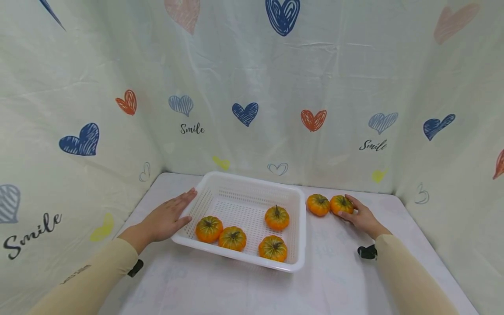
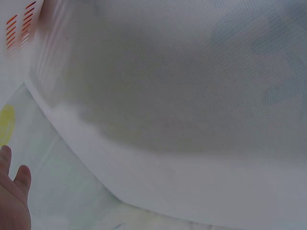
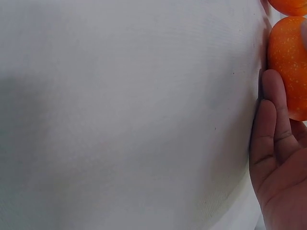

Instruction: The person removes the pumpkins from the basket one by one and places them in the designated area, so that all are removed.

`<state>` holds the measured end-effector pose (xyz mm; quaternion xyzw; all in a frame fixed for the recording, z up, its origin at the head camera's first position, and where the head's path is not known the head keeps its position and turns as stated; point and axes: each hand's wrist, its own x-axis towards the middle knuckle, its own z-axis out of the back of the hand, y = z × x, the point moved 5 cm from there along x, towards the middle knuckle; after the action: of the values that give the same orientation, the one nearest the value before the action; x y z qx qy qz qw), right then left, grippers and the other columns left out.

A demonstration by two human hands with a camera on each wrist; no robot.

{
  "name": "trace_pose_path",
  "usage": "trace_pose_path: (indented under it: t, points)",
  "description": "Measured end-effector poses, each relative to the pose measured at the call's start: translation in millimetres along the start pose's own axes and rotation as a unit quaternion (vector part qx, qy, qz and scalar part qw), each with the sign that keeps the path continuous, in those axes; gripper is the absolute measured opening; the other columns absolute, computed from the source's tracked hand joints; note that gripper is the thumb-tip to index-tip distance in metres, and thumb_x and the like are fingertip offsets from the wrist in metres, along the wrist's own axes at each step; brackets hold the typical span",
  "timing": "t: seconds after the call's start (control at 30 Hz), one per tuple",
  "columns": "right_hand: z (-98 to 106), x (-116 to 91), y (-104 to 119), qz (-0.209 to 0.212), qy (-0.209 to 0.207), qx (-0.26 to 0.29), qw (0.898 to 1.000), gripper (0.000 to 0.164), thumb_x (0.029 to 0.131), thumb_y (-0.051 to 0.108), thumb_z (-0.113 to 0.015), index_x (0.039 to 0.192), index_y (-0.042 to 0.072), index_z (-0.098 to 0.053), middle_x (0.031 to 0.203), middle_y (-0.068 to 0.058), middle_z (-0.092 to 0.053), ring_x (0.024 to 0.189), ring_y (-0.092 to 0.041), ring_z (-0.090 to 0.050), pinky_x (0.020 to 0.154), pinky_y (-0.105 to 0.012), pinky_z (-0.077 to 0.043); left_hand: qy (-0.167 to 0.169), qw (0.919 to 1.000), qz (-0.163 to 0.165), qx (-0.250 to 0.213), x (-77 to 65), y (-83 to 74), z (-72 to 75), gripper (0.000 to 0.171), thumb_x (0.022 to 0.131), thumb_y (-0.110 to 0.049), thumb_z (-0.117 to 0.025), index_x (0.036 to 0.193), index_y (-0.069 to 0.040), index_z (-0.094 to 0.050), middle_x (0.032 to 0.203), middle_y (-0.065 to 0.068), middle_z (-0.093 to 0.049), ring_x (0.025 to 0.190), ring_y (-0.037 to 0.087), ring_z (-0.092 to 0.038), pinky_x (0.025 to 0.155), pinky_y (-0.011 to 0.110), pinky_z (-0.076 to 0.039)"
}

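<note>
A white plastic basket (image 1: 298, 227) with perforated walls holds several small orange pumpkins, one of them a pumpkin (image 1: 277, 218) near its right side. At the basket's left rim lies my left hand (image 1: 163, 218), fingers extended and thumb apart; the left wrist view catches only part of this hand (image 2: 14, 196). My right hand (image 1: 364, 217) holds a small pumpkin (image 1: 341, 204) on the table, thumb on the near side and fingers around its far side. In the right wrist view, fingers (image 3: 264, 139) lie low along that orange pumpkin (image 3: 288, 62).
Another pumpkin (image 1: 318, 205) sits between the held one and the basket's right wall. A white cloth covers the table (image 1: 334, 280). Behind it and at both sides hangs a pale curtain (image 1: 244, 65) printed with hearts.
</note>
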<state>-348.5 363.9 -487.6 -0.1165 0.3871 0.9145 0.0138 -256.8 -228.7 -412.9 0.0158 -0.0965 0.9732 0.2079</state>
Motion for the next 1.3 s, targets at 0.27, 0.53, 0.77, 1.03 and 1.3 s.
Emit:
trace_pose_path:
  t: [0.27, 0.53, 0.77, 1.03, 1.3]
  points:
    - [-0.8, 0.4, -0.7, 0.001, -0.003, -0.001, 1.000, 0.093, 0.095, 0.048, -0.065, 0.161, 0.014, -0.008, 0.152, -0.038, -0.016, 0.135, -0.057, -0.020, 0.107, -0.074, -0.021, 0.003, 1.0000, -0.002, 0.004, 0.5, 1.8, -2.0, 0.074, 0.102, -0.037, -0.052, 0.159, -0.006, -0.017, 0.164, 0.014, -0.018, 0.146, 0.037, -0.025, 0.116, 0.056, -0.023]
    - [-1.1, 0.8, -0.6, -0.005, -0.004, -0.006, 1.000, 0.096, 0.094, 0.051, -0.064, 0.161, 0.013, -0.006, 0.152, -0.039, -0.015, 0.134, -0.058, -0.022, 0.107, -0.072, -0.023, -0.004, 0.9999, -0.010, 0.003, 0.8, 1.7, -1.0, 0.073, 0.102, -0.037, -0.052, 0.159, -0.006, -0.018, 0.164, 0.013, -0.019, 0.146, 0.037, -0.025, 0.116, 0.056, -0.023]
    - [-1.6, 2.7, -3.3, -0.011, -0.009, -0.005, 1.000, 0.098, 0.093, 0.052, -0.065, 0.161, 0.011, -0.007, 0.151, -0.040, -0.017, 0.134, -0.058, -0.023, 0.108, -0.071, -0.024, -0.008, 0.9999, -0.009, -0.002, -0.4, 1.3, -0.6, 0.073, 0.102, -0.037, -0.053, 0.159, -0.006, -0.019, 0.164, 0.014, -0.020, 0.146, 0.037, -0.026, 0.116, 0.056, -0.024]
    - [-2.2, 3.2, -5.6, -0.020, -0.008, -0.004, 1.000, 0.100, 0.093, 0.052, -0.065, 0.160, 0.010, -0.005, 0.151, -0.040, -0.017, 0.131, -0.057, -0.028, 0.107, -0.068, -0.029, -0.011, 0.9999, -0.011, -0.005, -0.5, 0.5, -1.5, 0.073, 0.102, -0.037, -0.053, 0.159, -0.006, -0.020, 0.164, 0.014, -0.021, 0.146, 0.037, -0.027, 0.116, 0.056, -0.024]
    - [-0.5, 1.5, -5.3, -0.032, -0.009, 0.005, 0.999, 0.108, 0.090, 0.052, -0.069, 0.159, 0.005, -0.001, 0.151, -0.040, -0.018, 0.131, -0.055, -0.032, 0.108, -0.065, -0.031, -0.002, 1.0000, -0.005, -0.004, 0.6, 2.6, -2.6, 0.074, 0.102, -0.037, -0.053, 0.159, -0.006, -0.018, 0.164, 0.013, -0.019, 0.146, 0.037, -0.026, 0.116, 0.056, -0.023]
